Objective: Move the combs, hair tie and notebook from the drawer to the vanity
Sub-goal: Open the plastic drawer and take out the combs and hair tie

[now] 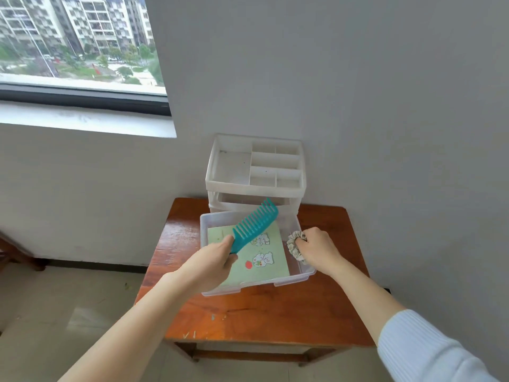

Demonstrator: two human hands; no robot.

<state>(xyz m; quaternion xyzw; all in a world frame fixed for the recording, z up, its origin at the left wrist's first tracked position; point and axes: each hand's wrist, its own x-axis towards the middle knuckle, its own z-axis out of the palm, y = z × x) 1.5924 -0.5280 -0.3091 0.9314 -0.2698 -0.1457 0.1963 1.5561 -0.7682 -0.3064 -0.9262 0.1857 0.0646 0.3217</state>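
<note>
Both hands are in the pulled-out clear plastic drawer (pixel 292 277), which sits out over the reddish-brown wooden surface (pixel 261 315) in front of the white plastic organiser (pixel 256 172). The left hand (pixel 217 260) is clamped on the handle end of a teal wide-toothed plastic comb (pixel 254 226), teeth angled up and away above the drawer. That comb looks rigid and light, so a grip on the handle is all it needs; the smooth plastic could slip if held loosely. The right hand (pixel 316 250) is closed round a pale grey-beige fabric hair tie (pixel 296 245) at the drawer's right wall. It is soft and crushable, weighs almost nothing by the look of it, and any pinch of the cloth will carry it. Lying flat on the drawer floor is the light-green notebook with cartoon animal stickers (pixel 264 257), partly under the left hand. Thin, flat and probably a bit floppy, it seems best taken by an edge, fingers slid beneath near the right side where the floor shows. A second comb is not visible from here.
</note>
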